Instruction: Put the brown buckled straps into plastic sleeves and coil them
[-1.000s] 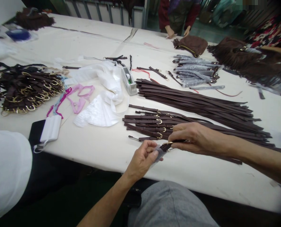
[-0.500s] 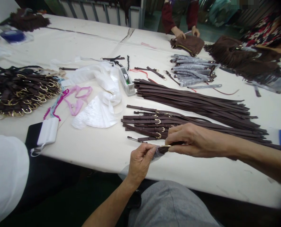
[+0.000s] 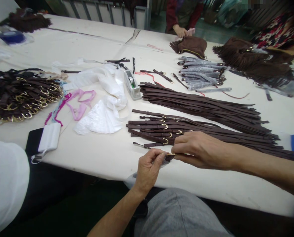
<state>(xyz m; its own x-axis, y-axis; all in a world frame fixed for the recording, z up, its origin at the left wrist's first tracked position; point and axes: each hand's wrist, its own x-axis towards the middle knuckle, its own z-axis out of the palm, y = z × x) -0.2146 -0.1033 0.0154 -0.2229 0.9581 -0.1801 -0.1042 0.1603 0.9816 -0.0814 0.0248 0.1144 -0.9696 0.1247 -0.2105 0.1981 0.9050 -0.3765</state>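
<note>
Near the table's front edge, my left hand (image 3: 149, 166) pinches a dark brown strap piece (image 3: 169, 157) with some clear plastic around it. My right hand (image 3: 198, 149) grips the gold-coloured metal end of the same piece, its fingers closed. The two hands almost touch. Just behind them lies a row of brown straps with gold buckles (image 3: 153, 126), partly covered by my right hand. A thick bundle of plain brown straps (image 3: 201, 107) is farther back.
A tape dispenser (image 3: 132, 86) stands behind the straps. Plastic-wrapped straps (image 3: 201, 72) lie beyond. Left are white wrapping (image 3: 102, 115), a white power bank (image 3: 49, 136) and buckled straps (image 3: 23, 95). Across the table, a person's hand (image 3: 180, 31) holds a pink comb over a brown bag (image 3: 193, 46).
My right hand has moved slightly left, closer to my left hand. Across the table, the brown bag has shifted left and a pink comb now shows in the person's hand.
</note>
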